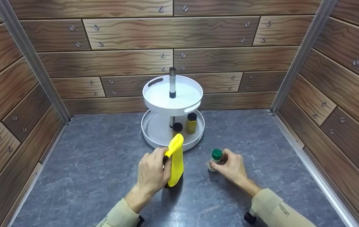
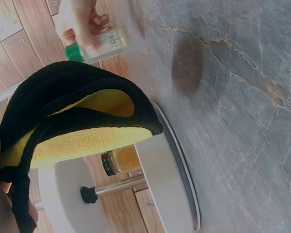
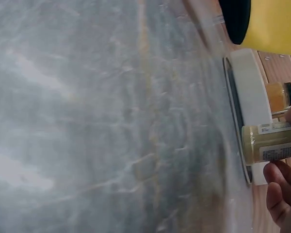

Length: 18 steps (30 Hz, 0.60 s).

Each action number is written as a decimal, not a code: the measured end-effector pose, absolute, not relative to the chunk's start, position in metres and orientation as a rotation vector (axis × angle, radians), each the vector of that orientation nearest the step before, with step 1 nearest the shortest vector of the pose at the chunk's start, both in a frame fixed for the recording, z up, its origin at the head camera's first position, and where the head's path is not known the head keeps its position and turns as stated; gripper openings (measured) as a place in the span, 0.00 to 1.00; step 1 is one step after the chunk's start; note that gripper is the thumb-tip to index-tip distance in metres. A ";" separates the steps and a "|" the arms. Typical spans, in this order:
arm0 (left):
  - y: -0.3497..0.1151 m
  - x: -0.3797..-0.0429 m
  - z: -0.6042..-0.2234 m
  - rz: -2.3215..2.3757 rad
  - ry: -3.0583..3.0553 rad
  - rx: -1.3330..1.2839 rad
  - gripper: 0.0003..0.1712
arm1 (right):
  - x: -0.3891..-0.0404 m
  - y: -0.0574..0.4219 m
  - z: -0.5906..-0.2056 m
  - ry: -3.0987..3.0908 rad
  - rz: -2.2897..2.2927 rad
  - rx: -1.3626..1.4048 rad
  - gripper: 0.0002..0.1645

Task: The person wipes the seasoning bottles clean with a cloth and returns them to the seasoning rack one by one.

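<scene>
My left hand [image 1: 152,170] grips a folded yellow cloth with black edging [image 1: 176,162], which hangs down in front of the round two-tier stand. In the left wrist view the cloth [image 2: 82,116] droops in a loop, its yellow inside showing. Over to the right, my right hand [image 1: 233,167] pinches a small spice jar with a green cap [image 1: 215,157] between thumb and fingers. The jar is upright, with a pale label visible on its clear side [image 3: 271,143]. Whether its base touches the tabletop I cannot tell.
A white two-tier turntable stand [image 1: 148,134] stands at the back middle. On its lower tier are a dark-capped jar with yellow contents [image 1: 191,125] and another black-capped jar [image 1: 177,127], partly behind the cloth. Wood-patterned walls [image 1: 173,34] enclose the grey marbled tabletop [image 1: 97,164].
</scene>
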<state>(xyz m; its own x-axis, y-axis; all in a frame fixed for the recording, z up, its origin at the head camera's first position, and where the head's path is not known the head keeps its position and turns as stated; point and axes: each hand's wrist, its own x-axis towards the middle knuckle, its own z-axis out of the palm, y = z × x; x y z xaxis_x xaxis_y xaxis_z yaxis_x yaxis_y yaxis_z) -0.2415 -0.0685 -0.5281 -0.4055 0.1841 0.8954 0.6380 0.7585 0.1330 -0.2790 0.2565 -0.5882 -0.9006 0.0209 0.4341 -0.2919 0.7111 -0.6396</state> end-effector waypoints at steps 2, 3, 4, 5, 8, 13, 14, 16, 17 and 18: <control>-0.069 -0.242 -0.529 -0.577 -1.964 -0.622 0.13 | -0.278 0.257 -0.591 -2.543 1.031 0.172 0.19; -0.069 -0.241 -0.529 -0.577 -1.967 -0.621 0.13 | -0.277 0.257 -0.593 -2.559 1.032 0.160 0.19; -0.069 -0.242 -0.529 -0.579 -1.967 -0.621 0.13 | -0.277 0.258 -0.594 -2.572 1.030 0.149 0.20; -0.069 -0.242 -0.529 -0.579 -1.967 -0.621 0.13 | -0.276 0.258 -0.595 -2.582 1.030 0.142 0.20; -0.070 -0.241 -0.530 -0.576 -1.963 -0.617 0.12 | -0.274 0.257 -0.597 -2.603 1.022 0.120 0.20; -0.070 -0.241 -0.530 -0.574 -1.960 -0.612 0.12 | -0.274 0.258 -0.595 -2.659 1.024 0.121 0.24; -0.069 -0.241 -0.530 -0.574 -1.961 -0.611 0.12 | -0.274 0.259 -0.593 -2.674 1.030 0.135 0.27; -0.069 -0.241 -0.530 -0.576 -1.964 -0.610 0.12 | -0.275 0.262 -0.590 -2.699 1.054 0.174 0.33; -0.069 -0.241 -0.530 -0.577 -1.964 -0.609 0.12 | -0.275 0.263 -0.589 -2.708 1.062 0.198 0.35; -0.069 -0.241 -0.530 -0.579 -1.964 -0.608 0.12 | -0.276 0.265 -0.588 -2.716 1.074 0.221 0.36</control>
<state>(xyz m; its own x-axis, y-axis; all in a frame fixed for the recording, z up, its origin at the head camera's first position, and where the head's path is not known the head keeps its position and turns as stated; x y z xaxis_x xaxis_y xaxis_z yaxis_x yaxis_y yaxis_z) -0.2410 -0.0692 -0.5300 -0.4110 0.1731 0.8950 0.6308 0.7628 0.1421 -0.2762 0.2647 -0.5879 -0.9662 -0.0610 0.2503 -0.2157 0.7227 -0.6567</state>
